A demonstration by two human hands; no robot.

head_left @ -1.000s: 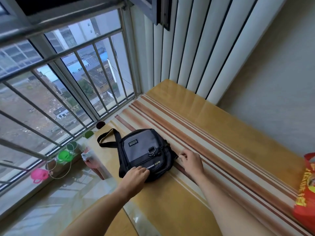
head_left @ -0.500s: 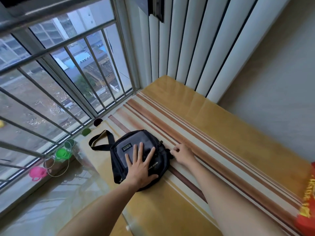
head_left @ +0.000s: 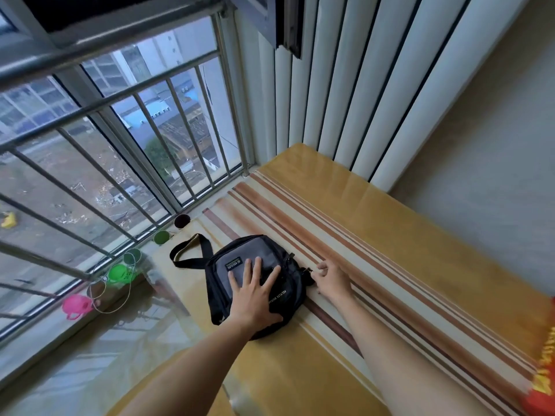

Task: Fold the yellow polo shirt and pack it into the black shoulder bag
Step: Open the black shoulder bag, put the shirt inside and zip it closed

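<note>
The black shoulder bag (head_left: 237, 261), with a grey front panel, lies flat on a striped mat (head_left: 390, 265). Its strap (head_left: 192, 253) loops out to the left. My left hand (head_left: 255, 295) rests flat on top of the bag with its fingers spread. My right hand (head_left: 333, 283) is at the bag's right side, its fingertips pinched at a small black zipper pull (head_left: 307, 270). No yellow polo shirt is in sight.
A barred window (head_left: 150, 145) runs along the left, with pink (head_left: 75, 306) and green (head_left: 118, 273) cups on its sill. White vertical blinds (head_left: 345, 85) stand behind the mat. A red bag (head_left: 543, 382) sits at the right edge. A glossy surface (head_left: 105, 355) lies at lower left.
My left hand moved from the bag's near edge up onto its top and spread flat. My right hand stayed at the bag's right side.
</note>
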